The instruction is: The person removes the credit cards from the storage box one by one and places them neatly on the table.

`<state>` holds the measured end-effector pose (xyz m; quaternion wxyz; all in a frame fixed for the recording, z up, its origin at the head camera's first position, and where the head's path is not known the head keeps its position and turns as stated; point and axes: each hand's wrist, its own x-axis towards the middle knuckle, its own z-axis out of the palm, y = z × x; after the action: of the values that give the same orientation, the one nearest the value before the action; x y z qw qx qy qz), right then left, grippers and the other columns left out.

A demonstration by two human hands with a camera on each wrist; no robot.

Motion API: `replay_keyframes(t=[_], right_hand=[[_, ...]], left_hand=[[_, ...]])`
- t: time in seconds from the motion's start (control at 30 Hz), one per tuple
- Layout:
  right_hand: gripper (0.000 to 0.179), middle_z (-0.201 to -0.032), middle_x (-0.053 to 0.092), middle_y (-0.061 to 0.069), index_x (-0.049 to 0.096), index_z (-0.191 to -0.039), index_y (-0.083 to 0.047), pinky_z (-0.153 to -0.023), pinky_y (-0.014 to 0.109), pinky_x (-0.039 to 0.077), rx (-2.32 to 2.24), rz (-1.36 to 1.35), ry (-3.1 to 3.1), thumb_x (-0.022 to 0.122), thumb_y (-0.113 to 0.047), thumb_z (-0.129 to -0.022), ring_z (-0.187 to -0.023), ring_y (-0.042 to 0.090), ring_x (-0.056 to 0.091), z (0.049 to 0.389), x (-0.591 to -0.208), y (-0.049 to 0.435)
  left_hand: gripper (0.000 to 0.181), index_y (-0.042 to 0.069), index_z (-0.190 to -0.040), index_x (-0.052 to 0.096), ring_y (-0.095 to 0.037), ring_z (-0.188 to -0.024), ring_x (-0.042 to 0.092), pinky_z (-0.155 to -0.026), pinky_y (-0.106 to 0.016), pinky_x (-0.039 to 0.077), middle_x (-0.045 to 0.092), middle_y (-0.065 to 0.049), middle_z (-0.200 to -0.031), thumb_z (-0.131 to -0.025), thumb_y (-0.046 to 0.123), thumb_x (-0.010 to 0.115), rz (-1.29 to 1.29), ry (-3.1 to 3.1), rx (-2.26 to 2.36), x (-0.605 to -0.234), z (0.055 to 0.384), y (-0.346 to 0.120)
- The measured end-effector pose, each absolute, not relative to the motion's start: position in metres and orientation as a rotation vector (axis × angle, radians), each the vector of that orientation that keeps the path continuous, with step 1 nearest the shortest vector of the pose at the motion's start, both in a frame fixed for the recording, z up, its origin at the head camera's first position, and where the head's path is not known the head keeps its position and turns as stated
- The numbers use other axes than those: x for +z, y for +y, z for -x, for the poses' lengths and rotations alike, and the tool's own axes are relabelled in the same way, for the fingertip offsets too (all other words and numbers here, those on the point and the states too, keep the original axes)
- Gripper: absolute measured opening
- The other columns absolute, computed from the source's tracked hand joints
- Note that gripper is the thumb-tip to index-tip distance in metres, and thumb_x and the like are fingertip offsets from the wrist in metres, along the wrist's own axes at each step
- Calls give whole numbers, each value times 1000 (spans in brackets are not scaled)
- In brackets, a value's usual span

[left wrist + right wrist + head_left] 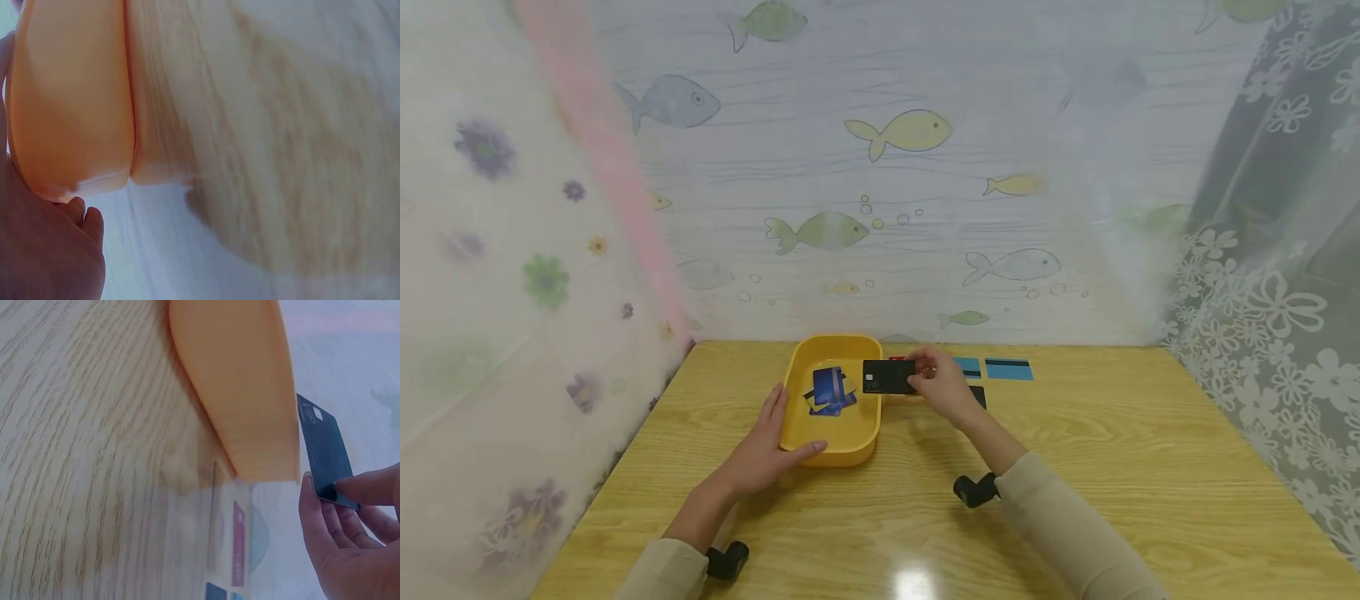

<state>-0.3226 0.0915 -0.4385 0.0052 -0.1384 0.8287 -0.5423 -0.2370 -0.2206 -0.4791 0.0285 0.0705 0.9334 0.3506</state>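
My right hand (942, 385) pinches a black card (886, 377) between thumb and fingers, above the right rim of a yellow plastic bin (831, 457). The card has a pale chip square, and "VIP" lettering shows in the right wrist view. My left hand (762, 450) holds the bin at its near left corner, the fingers along the outer left side and the thumb over the front rim. Inside the bin, a blue card (826, 386) with a stripe lies on other overlapping blue and yellowish cards.
On the table (1097, 467), right of the bin, lie a light blue striped card (1009, 369), a second blue card (968, 367) and a dark card (977, 395). Behind my right hand, a red card (897, 359) partly shows. A fish-patterned curtain (910, 208) stands behind the table.
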Motion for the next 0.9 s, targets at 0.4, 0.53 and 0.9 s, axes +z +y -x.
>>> replay_keyframes(t=[0.4,0.53,0.9], right_hand=[[36,-124,55,22,63,-134,-2,-77,50,57,-1701,506,2565,59,4,-99,-104,36,68,318,-437,123],[37,-127,54,25,60,-136,1,-82,52,59,-1676,505,2586,58,4,-99,-102,33,68,316,-438,142],[36,-120,54,26,56,-136,6,-80,47,59,-1617,462,2623,57,3,-100,-101,36,68,310,-438,191]], left_hand=[[126,13,-165,-6,-42,-154,16,-118,-64,23,-11,-9,-172,-83,75,67,-236,2882,1098,-482,237,-221],[127,12,-165,-7,-42,-154,14,-119,-64,22,-11,-9,-172,-83,75,66,-230,2879,1092,-483,236,-221],[126,11,-165,-6,-43,-154,15,-118,-64,23,-11,-10,-172,-84,76,66,-243,2885,1085,-483,237,-221]])
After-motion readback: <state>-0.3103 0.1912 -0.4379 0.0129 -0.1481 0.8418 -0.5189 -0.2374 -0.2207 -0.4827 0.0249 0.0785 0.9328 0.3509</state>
